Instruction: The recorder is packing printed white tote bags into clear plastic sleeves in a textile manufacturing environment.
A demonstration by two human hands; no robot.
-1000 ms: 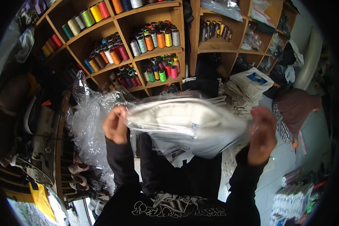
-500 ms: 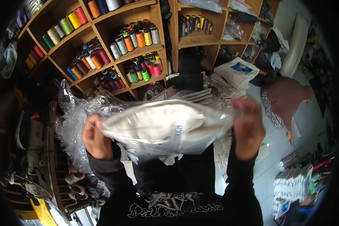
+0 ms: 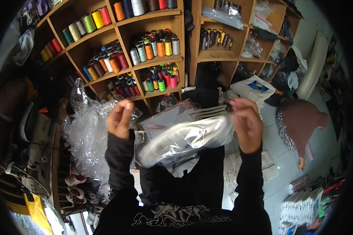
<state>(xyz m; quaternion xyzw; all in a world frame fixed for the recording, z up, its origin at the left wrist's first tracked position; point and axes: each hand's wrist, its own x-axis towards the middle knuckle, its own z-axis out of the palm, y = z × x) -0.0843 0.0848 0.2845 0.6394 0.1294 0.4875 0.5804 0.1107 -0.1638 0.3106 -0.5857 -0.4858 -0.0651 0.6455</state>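
A clear plastic bag with folded off-white cloth inside point(image 3: 190, 137) hangs tilted in front of me, above my lap, its right end higher. It is slightly blurred. My right hand point(image 3: 248, 127) is closed at the bag's upper right corner, fingers pinching its edge. My left hand point(image 3: 121, 120) is raised to the upper left of the bag, thumb and fingers pressed together. The bag's cloth-filled left end lies below and apart from it. Whether thin clear film runs up to those fingers, I cannot make out.
A heap of clear plastic bags point(image 3: 88, 133) lies on the left. Stacked cloth bags point(image 3: 251, 88) stand ahead right, below shelves of thread cones point(image 3: 155, 47). Another person point(image 3: 302, 121) bends low at the right, near a pile of packed white goods point(image 3: 300, 207).
The bag has tipped down on its left and its mouth no longer spreads wide. My left hand has risen and moved right, away from the cloth-filled part. My right hand has shifted slightly left.
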